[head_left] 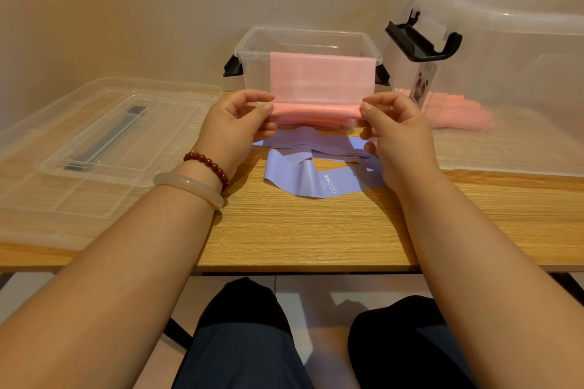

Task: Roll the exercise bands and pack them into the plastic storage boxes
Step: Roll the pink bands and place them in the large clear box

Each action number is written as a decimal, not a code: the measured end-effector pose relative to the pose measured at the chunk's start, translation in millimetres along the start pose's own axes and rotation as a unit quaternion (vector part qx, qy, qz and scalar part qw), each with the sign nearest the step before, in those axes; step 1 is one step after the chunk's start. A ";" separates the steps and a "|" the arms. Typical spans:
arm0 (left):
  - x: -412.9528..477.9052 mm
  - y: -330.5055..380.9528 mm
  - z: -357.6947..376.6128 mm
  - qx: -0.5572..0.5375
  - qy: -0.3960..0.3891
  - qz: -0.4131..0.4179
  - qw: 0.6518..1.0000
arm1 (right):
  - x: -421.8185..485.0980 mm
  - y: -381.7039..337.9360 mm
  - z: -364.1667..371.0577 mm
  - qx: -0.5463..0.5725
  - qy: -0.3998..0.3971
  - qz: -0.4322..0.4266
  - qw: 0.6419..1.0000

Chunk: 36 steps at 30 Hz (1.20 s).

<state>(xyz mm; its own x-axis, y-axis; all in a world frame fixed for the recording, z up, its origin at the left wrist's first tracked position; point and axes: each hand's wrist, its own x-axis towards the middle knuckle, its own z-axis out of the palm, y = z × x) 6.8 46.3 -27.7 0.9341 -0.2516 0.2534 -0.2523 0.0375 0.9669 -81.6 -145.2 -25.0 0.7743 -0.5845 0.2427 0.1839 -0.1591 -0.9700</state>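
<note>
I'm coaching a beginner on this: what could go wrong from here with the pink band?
The left hand and right hand pinch the pink band only at the roll's ends, so its middle may slacken. Its free end seems draped over the rim of the small box and could snag there.

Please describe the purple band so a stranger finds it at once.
On the wooden table, in front of the small clear box, the purple band lies loose and unrolled. It alone is purple, with white printed dots, unlike the pink band held nearby.
</note>
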 end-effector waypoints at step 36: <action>-4.1 4.1 1.5 0.009 0.021 -0.001 1.000 | 1.6 1.2 -0.4 0.002 -0.011 0.024 1.000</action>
<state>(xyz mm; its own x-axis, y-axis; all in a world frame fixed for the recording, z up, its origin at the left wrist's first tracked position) 1.6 46.0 -24.8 0.9443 -0.2108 0.2528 -0.2544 0.0200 0.9669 -80.4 -146.6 -25.8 0.7948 -0.5742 0.1963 0.1498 -0.1279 -0.9804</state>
